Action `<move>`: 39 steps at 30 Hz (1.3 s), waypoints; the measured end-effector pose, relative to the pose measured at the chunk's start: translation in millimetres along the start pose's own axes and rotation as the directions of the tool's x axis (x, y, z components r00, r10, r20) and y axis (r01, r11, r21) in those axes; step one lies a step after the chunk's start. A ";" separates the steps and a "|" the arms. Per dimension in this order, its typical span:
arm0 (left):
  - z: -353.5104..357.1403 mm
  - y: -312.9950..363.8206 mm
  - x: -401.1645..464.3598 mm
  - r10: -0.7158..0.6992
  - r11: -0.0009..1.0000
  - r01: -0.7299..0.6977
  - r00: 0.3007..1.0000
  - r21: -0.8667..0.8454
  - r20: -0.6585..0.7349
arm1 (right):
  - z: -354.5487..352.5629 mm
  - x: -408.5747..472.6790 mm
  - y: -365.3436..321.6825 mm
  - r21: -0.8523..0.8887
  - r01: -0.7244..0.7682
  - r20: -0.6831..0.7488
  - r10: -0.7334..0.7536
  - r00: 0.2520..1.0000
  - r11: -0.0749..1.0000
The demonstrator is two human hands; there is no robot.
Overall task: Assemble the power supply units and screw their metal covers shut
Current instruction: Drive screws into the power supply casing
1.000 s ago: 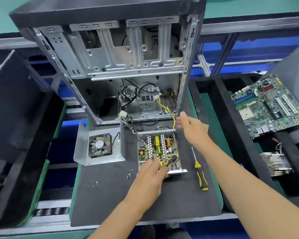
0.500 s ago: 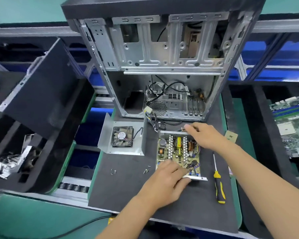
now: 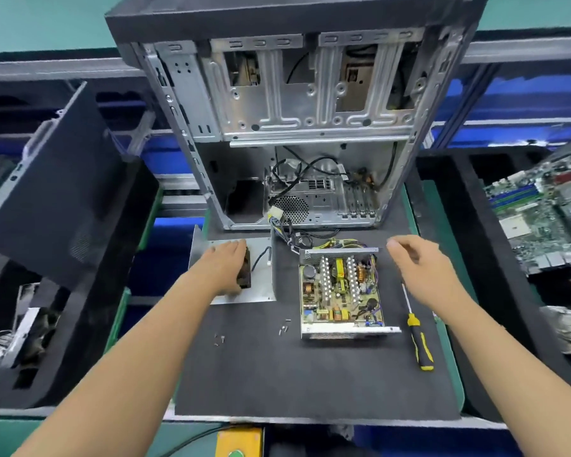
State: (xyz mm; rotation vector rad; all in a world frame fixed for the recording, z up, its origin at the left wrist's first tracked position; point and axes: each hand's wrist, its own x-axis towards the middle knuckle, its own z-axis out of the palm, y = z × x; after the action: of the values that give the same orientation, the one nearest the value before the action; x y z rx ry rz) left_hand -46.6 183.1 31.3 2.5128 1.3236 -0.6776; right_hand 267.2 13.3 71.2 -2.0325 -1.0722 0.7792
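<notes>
Left hand [image 3: 226, 268] lies spread over the small black cooling fan [image 3: 244, 270] bolted into the bent grey sheet-metal cover [image 3: 261, 291], fingers extended and pressing on it, not curled round anything that I can see. Right hand [image 3: 419, 268] hovers with loosely bent fingers and holds nothing, just off the far right corner of the open silver power supply tray with its yellow-green circuit board [image 3: 340, 291].

From where I stand the step looks like fetching the cover to close the unit. To do it well, I'd say lift the cover by its edges and not by the fan, mind the thin black fan lead [image 3: 261, 255] trailing toward the tray so it isn't pinched under a flange, and tuck the bundle of yellow and black wires [image 3: 330, 242] at the tray's far side inside before the lid comes down.

The tray sits between the two hands, just right of the left hand and touching the cover's upright flap. A few tiny loose screws [image 3: 284, 326] lie on the black foam mat [image 3: 277, 374] of the table, nearer the person than the left hand. The yellow-and-black-handled screwdriver [image 3: 417, 338] lies just below the right hand, beside the tray. Beyond both hands stands the stripped grey computer case [image 3: 294, 110].
</notes>
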 end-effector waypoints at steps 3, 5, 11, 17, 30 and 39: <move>-9.0 -6.8 1.1 -0.033 0.999 0.033 0.999 -0.002 -0.028 | -7.2 -11.6 1.2 0.006 -0.014 -0.039 0.014 0.999 1.000; -20.8 -10.7 -10.7 -0.022 0.997 0.007 0.983 -0.080 -0.180 | -12.3 -19.5 -3.5 0.043 0.013 -0.097 -0.008 0.995 0.999; -77.8 51.4 -73.0 0.163 0.945 -0.320 0.652 -0.074 -0.740 | -13.0 -33.3 -47.0 0.213 0.162 0.051 -0.177 0.983 0.963; -69.9 141.8 -61.4 0.355 0.926 -0.375 0.845 0.030 -0.398 | -21.5 -30.0 -58.8 0.435 -0.013 0.367 -0.164 0.916 0.901; -6.0 151.9 -70.0 0.466 0.880 -0.450 0.761 0.151 -0.450 | -12.3 -25.5 12.8 -0.230 0.031 0.410 0.068 0.909 0.973; -8.8 157.2 -69.6 0.385 0.885 -0.442 0.869 -0.142 -0.310 | -14.6 -28.3 29.7 -0.209 0.033 0.446 0.066 0.892 0.977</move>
State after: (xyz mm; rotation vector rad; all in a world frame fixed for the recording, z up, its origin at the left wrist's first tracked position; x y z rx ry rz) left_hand 51.2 46.9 70.5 2.6489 0.8134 -0.0924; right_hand 277.9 -27.7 61.1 -2.0887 -1.4501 1.2357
